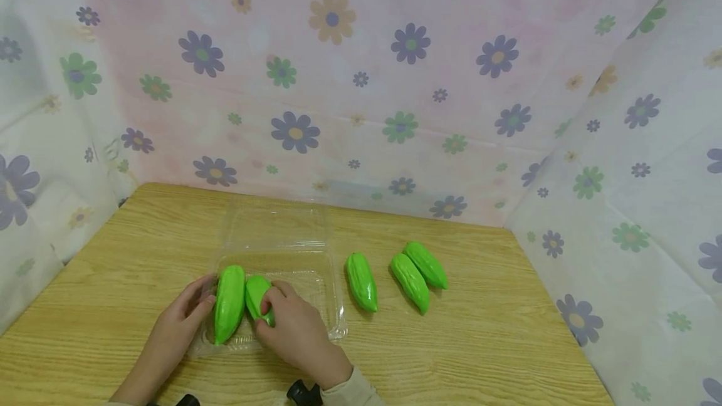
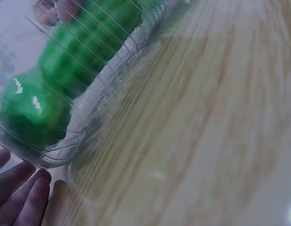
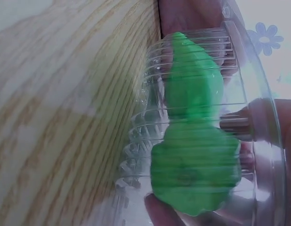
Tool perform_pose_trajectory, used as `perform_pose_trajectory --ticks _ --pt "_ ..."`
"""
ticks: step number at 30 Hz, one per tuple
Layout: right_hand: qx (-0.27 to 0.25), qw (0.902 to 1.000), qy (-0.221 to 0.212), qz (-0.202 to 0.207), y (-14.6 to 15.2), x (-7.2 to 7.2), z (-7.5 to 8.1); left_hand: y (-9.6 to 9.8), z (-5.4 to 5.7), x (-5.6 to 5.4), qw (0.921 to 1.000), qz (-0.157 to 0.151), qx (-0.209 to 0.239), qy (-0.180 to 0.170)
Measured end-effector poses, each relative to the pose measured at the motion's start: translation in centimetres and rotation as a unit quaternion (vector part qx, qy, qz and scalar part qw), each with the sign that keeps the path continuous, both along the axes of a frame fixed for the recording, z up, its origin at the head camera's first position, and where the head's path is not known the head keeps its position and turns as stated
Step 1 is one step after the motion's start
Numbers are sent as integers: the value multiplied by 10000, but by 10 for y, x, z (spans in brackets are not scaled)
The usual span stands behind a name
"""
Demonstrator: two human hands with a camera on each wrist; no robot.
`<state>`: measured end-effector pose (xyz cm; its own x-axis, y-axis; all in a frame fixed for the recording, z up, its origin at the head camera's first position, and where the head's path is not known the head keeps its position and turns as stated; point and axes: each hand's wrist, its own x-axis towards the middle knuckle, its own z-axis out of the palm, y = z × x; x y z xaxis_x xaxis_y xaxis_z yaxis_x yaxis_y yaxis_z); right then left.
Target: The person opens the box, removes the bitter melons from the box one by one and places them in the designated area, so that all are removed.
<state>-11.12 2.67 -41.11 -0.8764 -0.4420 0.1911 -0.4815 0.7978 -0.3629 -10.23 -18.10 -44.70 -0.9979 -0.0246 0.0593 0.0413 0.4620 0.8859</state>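
A clear plastic clamshell box lies with its lid folded back. A green, ridged toy bitter melon lies lengthwise at the box's left side. To its right, my right hand grips a second bitter melon inside the box, its near part covered by my fingers. My left hand stays at the box's left wall, thumb near the first melon. In the left wrist view its fingers look fairly straight beside the wall. Through the wall, the right wrist view shows a green melon.
Right of the box, one bitter melon lies alone on the wooden table. Farther right, two more melons lie side by side, touching. Flowered cloth encloses the back and sides. Black objects show near my wrists.
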Motion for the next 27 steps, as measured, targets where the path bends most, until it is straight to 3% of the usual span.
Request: perform_pose_trajectory --ticks 12,27 --pt "-1122 9929 -400 11 6 -5 5 0 1 1 10000 -12 47 -13" --pt "-2334 9624 -1377 -187 25 -8 31 0 -3 0 9997 -48 -188 144"
